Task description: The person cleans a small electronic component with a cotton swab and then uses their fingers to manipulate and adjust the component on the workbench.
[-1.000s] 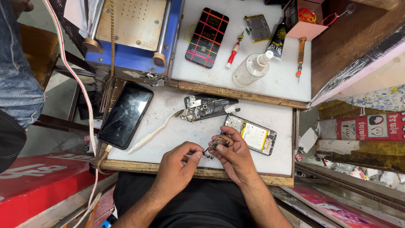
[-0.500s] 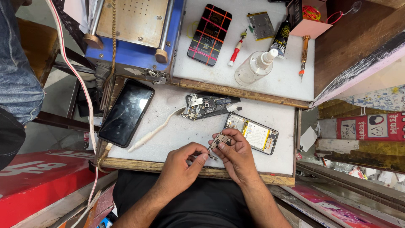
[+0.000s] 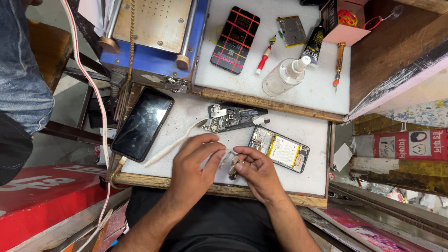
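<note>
Left hand (image 3: 193, 163) and right hand (image 3: 259, 170) met over the white worktop (image 3: 308, 135), both pinching a small metal part (image 3: 232, 164) between fingertips. Lay already stripped: opened phone frame with yellow battery (image 3: 280, 149) beside, dark back section (image 3: 235, 116) behind. Not yet reassembled.

Black phone (image 3: 141, 123), clear bottle (image 3: 283, 77) and red screwdriver (image 3: 263, 59) lie apart.

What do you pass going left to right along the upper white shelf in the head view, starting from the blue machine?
Blue machine → black phone case with coloured grid lines → red-handled screwdriver → clear plastic bottle → orange-handled screwdriver.
</note>
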